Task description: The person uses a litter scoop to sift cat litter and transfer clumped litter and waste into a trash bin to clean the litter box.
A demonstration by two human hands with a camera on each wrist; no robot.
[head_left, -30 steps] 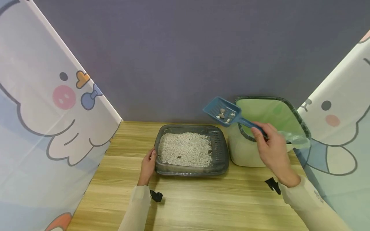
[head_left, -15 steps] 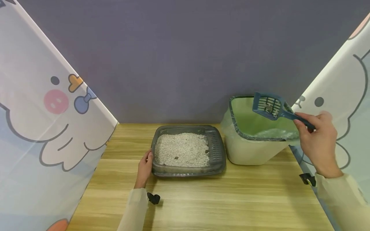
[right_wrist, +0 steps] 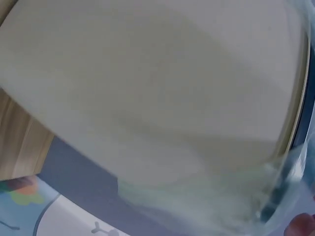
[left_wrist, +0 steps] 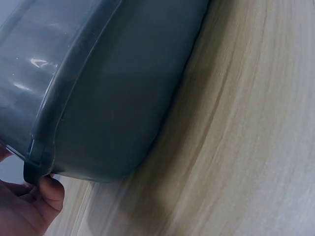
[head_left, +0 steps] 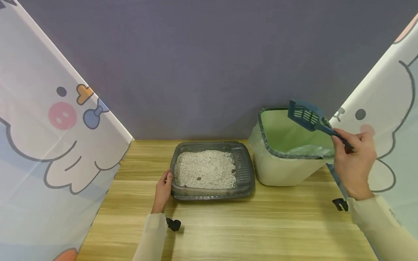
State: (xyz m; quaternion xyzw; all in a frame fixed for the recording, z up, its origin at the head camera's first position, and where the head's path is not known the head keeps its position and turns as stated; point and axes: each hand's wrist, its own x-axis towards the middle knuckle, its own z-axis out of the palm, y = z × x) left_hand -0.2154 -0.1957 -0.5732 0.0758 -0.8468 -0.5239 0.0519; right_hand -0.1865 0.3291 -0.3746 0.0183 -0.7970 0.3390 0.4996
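My right hand (head_left: 356,163) grips the handle of a blue slotted litter scoop (head_left: 318,122). The scoop's head is tipped steeply over the mouth of a white bin (head_left: 281,172), and no clumps show on its visible side. At the left edge of a grey litter box (head_left: 212,197), my left hand (head_left: 162,190) holds the rim. The left wrist view has the thumb and fingers (left_wrist: 51,192) around the rim's corner. Pale litter (head_left: 204,168) fills the box, with a few dark clumps on it. Only a fingertip (right_wrist: 301,226) of the right hand enters the right wrist view.
A pale green bag (head_left: 310,149) lines the bin and folds over its dark rim. Both containers stand on a wood-grain table (head_left: 228,228). Behind rises a grey wall (head_left: 209,72), with printed cartoon panels (head_left: 62,145) at both sides.
My right hand has carried the scoop rightward from near the litter box to above the bin and tipped it. The clumps in it are no longer seen. My left hand stays on the rim.
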